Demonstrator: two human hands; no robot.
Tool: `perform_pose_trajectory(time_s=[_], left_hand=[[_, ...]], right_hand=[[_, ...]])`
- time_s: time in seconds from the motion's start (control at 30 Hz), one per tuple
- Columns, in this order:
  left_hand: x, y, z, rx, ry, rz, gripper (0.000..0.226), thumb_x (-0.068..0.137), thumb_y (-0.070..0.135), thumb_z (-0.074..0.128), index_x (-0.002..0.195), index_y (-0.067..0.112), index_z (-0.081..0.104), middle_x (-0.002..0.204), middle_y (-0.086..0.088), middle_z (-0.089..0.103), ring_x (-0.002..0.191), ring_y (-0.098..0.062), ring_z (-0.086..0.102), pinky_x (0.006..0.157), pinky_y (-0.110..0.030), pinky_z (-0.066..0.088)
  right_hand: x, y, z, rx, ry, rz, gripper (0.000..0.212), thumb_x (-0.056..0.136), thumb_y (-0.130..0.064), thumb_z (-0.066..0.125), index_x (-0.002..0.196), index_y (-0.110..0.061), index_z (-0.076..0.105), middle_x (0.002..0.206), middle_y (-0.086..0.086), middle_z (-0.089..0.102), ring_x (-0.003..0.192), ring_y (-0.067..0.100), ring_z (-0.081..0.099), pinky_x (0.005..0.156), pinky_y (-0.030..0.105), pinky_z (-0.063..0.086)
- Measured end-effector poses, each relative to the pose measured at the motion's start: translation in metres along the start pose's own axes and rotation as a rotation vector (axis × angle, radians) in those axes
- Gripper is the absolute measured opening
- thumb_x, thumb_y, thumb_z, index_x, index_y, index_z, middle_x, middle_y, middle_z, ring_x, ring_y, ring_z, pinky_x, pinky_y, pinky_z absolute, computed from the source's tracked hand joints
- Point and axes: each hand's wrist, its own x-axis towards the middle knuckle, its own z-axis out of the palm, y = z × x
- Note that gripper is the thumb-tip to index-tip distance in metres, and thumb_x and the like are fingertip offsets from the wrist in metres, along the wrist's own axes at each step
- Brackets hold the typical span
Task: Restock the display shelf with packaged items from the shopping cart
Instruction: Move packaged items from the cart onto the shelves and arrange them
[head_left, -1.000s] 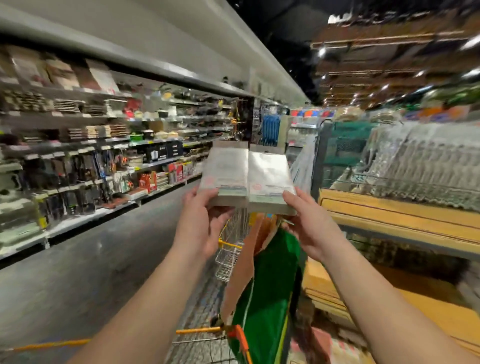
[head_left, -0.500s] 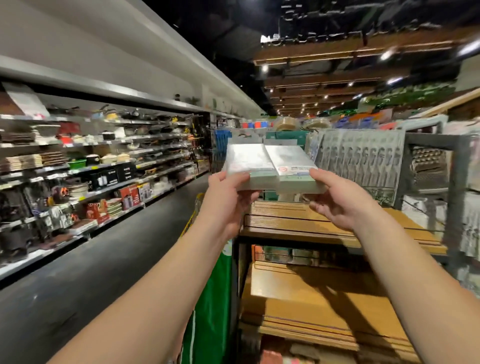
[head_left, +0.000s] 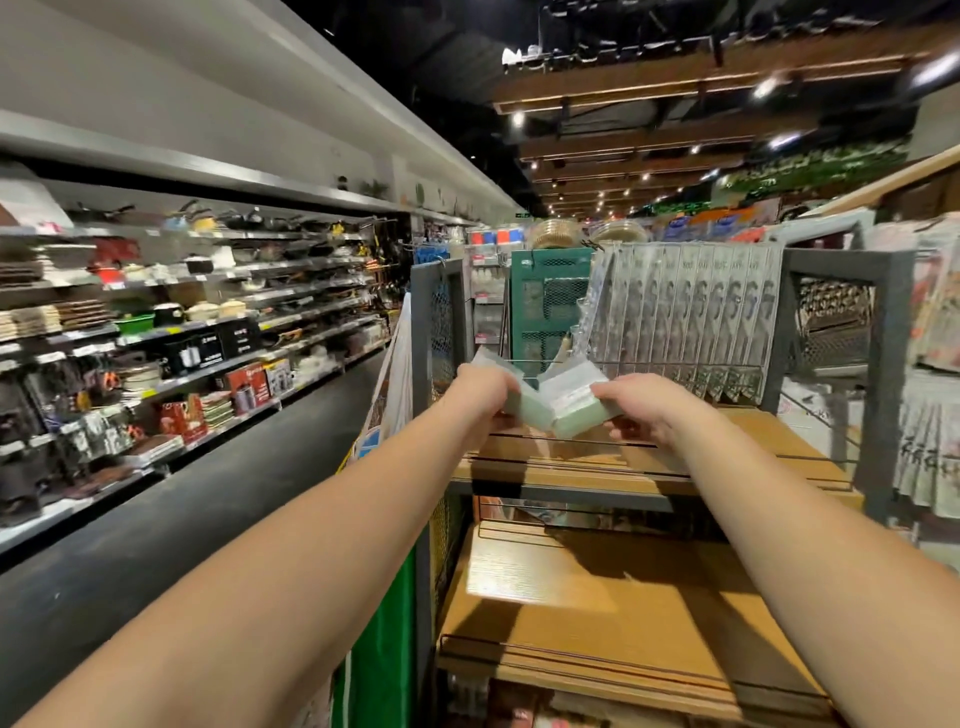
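My left hand (head_left: 480, 397) grips one pale green flat packet (head_left: 530, 408) and my right hand (head_left: 641, 410) grips a second one (head_left: 574, 402). Both packets are held side by side, tilted, just above the top wooden shelf (head_left: 675, 467) of the display rack. A row of clear hanging packets (head_left: 691, 312) stands in a wire holder at the back of that shelf. The green bag (head_left: 374, 670) at the cart shows low down, left of the rack; the cart itself is hidden.
A lower wooden shelf (head_left: 613, 613) with a wire front rail lies below. The rack's dark metal posts (head_left: 883, 374) frame the top shelf. A long wall of kitchenware shelves (head_left: 182, 332) runs on the left across a dark aisle floor (head_left: 156, 519). More packets (head_left: 935, 415) hang on the right.
Both hands have carried the two packets from above the cart over to the rack and lowered them towards the top wooden shelf. The view has swung right, off the cart.
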Motion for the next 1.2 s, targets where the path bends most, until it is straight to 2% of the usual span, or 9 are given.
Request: perform_pose_trajectory(time_s=[0.17,0.3,0.4,0.53,0.67,0.8,0.93,1.03,1.2], left_hand=[[0.025,-0.01,-0.009,0.476,0.042,0.004,0.051,0.088,0.007,0.055,0.138,0.006,0.041,0.111,-0.014,0.057,0.094,-0.031,0.062,0.082,-0.043,0.059],[0.033,-0.013,-0.007,1.251,0.084,0.111,0.044,0.098,0.017,0.04,0.14,0.004,0.042,0.138,-0.015,0.048,0.126,-0.035,0.047,0.108,-0.045,0.041],[0.043,-0.016,-0.011,1.582,0.108,0.247,0.048,0.095,0.017,0.041,0.142,0.009,0.042,0.144,-0.016,0.039,0.133,-0.036,0.034,0.107,-0.047,0.033],[0.043,-0.019,-0.013,1.533,-0.207,0.305,0.039,0.103,0.023,0.035,0.133,0.008,0.056,0.136,-0.011,0.056,0.126,-0.029,0.05,0.106,-0.039,0.037],[0.049,-0.013,-0.032,1.479,-0.217,0.303,0.04,0.101,0.023,0.03,0.118,0.005,0.063,0.127,-0.013,0.06,0.112,-0.03,0.054,0.097,-0.037,0.041],[0.045,-0.014,-0.043,1.497,-0.198,0.333,0.036,0.1,0.026,0.032,0.091,0.009,0.062,0.109,-0.015,0.061,0.092,-0.028,0.051,0.082,-0.033,0.038],[0.041,-0.019,-0.038,1.518,-0.156,0.363,0.042,0.102,0.027,0.031,0.116,0.003,0.063,0.122,-0.018,0.06,0.109,-0.032,0.054,0.084,-0.032,0.038],[0.041,-0.024,-0.039,1.492,-0.12,0.397,0.043,0.102,0.027,0.029,0.12,0.004,0.061,0.126,-0.018,0.06,0.112,-0.031,0.054,0.089,-0.033,0.041],[0.035,-0.042,-0.048,1.433,-0.153,0.457,0.037,0.101,0.026,0.03,0.117,0.009,0.059,0.121,-0.015,0.061,0.106,-0.029,0.056,0.087,-0.035,0.046]], right_hand=[[0.007,0.003,0.007,-0.538,-0.041,-0.085,0.03,0.095,-0.031,0.05,0.114,-0.01,0.06,0.104,0.007,0.067,0.077,0.018,0.059,0.055,0.025,0.042],[0.01,0.009,0.007,-0.778,-0.107,-0.085,0.038,0.095,-0.032,0.049,0.117,-0.003,0.061,0.104,0.008,0.064,0.073,0.018,0.058,0.055,0.026,0.039],[0.012,0.011,0.011,-0.776,-0.132,-0.129,0.042,0.097,-0.028,0.047,0.132,-0.005,0.051,0.118,0.011,0.061,0.066,0.015,0.052,0.062,0.028,0.045],[0.014,0.01,0.018,-0.795,-0.179,-0.18,0.038,0.1,-0.021,0.043,0.133,-0.005,0.053,0.131,0.016,0.059,0.066,0.017,0.051,0.079,0.036,0.052],[0.011,0.009,0.025,-0.791,-0.2,-0.263,0.037,0.104,-0.027,0.04,0.134,-0.018,0.058,0.143,0.002,0.052,0.125,0.022,0.051,0.107,0.035,0.035],[0.007,0.01,0.031,-0.756,-0.206,-0.255,0.037,0.104,-0.026,0.036,0.132,-0.014,0.058,0.138,0.001,0.056,0.099,0.015,0.06,0.104,0.037,0.04],[0.005,0.006,0.036,-0.81,-0.203,-0.23,0.038,0.106,-0.019,0.03,0.132,-0.004,0.054,0.137,0.013,0.055,0.125,0.031,0.051,0.104,0.037,0.037],[0.009,0.009,0.039,-0.785,-0.195,-0.262,0.037,0.103,-0.026,0.038,0.132,-0.013,0.056,0.136,0.012,0.057,0.124,0.031,0.053,0.105,0.042,0.042],[-0.004,0.004,0.035,-0.871,-0.196,-0.237,0.041,0.107,-0.021,0.024,0.133,-0.004,0.052,0.135,0.017,0.055,0.122,0.033,0.052,0.104,0.041,0.039]])
